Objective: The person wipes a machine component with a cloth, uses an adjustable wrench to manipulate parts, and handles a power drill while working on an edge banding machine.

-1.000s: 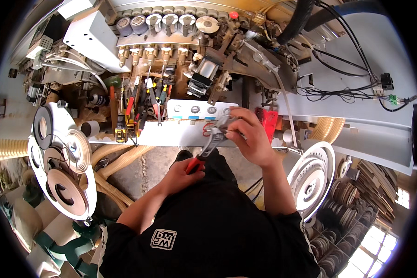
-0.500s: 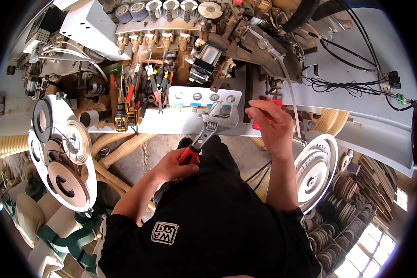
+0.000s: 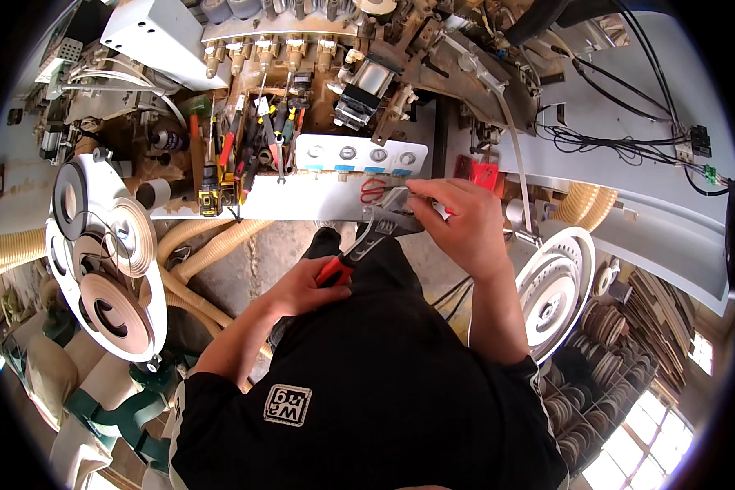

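Held a slanted wrench (image 3: 371, 246).
Gripped its red handle (image 3: 332, 274) in left hand (image 3: 306, 287); bent right hand (image 3: 467, 224) at gray head (image 3: 389, 223), couldn't tell if pinching.

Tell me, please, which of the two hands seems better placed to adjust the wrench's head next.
Probably the right hand: it is right at the head of the adjustable wrench, while the left hand is wrapped around the tool's red handle.

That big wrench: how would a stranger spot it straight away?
Start at the black shirt at the bottom, then go up to the left hand. It grips the wrench by its red handle; being held, with a broad grey head, distinguishes it from the tools jumbled beyond.
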Demonstrator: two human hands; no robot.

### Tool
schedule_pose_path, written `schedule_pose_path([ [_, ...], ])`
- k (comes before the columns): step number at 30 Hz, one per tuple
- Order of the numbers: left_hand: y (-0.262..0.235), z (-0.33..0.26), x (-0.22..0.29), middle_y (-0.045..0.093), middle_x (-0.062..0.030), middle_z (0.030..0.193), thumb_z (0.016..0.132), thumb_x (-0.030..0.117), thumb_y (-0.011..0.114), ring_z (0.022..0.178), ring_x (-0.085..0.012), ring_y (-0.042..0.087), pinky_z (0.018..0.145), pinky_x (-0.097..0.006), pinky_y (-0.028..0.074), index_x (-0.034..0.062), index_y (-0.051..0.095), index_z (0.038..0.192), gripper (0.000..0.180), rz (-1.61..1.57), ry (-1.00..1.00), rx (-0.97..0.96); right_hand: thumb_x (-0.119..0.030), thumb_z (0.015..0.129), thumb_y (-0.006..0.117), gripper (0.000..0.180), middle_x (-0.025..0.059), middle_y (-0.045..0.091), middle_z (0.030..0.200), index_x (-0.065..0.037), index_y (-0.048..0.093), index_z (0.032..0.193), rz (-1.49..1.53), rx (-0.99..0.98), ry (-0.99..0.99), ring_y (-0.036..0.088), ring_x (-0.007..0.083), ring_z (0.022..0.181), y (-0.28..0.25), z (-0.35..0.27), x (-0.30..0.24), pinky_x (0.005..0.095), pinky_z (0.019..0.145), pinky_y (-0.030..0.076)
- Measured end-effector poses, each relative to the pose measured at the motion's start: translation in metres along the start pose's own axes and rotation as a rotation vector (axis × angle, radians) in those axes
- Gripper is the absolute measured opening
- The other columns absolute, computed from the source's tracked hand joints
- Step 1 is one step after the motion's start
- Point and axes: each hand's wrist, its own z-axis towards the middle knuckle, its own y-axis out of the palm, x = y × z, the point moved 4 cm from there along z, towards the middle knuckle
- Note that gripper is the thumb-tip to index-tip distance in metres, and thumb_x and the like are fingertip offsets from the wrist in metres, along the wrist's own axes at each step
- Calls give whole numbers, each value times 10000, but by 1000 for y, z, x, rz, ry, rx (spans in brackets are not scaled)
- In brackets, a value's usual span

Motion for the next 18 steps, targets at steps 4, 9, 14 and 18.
schedule_pose_path([
  [4,2,-1,-1,672,-1,938,881,256,834,882,-90,592,822,-281,491,58,678,1096,331,19,10,15,-128,836,776,113,50,731,780,-109,759,946,-91,149,-130,701,254,699,5,-1,-6,373,608,543],
  [9,7,-5,4,678,-9,943,884,256,830,895,-93,605,834,-280,493,59,677,1093,325,1,1,59,-115,813,773,87,46,729,761,-121,748,896,-158,195,-129,708,236,681,16,-2,-6,361,592,540],
  [14,9,-6,-7,677,5,947,881,247,831,901,-84,604,836,-270,492,61,681,1090,317,28,-34,65,-118,818,751,62,66,737,780,-76,750,864,-37,171,65,722,235,699,24,-3,6,334,624,555],
  [18,7,-5,-17,669,27,941,875,239,841,889,-69,591,823,-257,485,68,684,1080,310,-119,-70,-7,-136,873,727,127,108,757,843,-36,771,936,451,85,346,739,212,719,13,1,33,301,660,561],
])
